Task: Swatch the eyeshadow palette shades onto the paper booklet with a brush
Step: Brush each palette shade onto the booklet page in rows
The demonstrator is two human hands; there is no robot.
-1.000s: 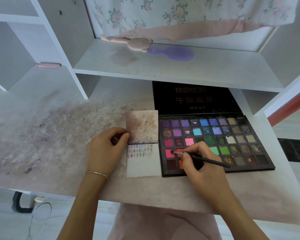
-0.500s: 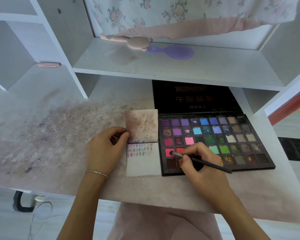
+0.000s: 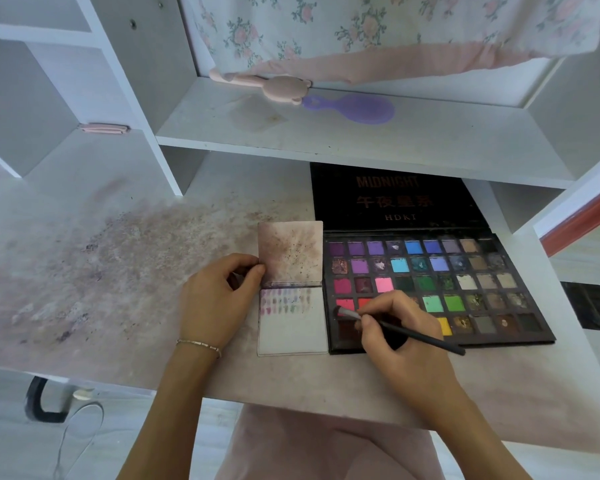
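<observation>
Right hand (image 3: pixel 400 336) pinches thin black brush (image 3: pixel 406 333), tip loading red pan of black multicolour eyeshadow palette (image 3: pixel 471 289). Left hand (image 3: pixel 219 299) pinches small white paper booklet (image 3: pixel 293 327); I count few swatch rows, most shades left.

Matt paper booklet (image 3: pixel 293 327), glossy blk palette lid (image 3: pixel 388 199), powder-stained desk (image 3: pixel 118 271).

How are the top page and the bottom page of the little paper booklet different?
The top page is smudged brownish pink all over with dark specks; the bottom page is mostly white, with neat rows of small colour dabs near its top. The left hand holds the top page's edge; nothing touches the bottom page. Both are about the same size.
</observation>
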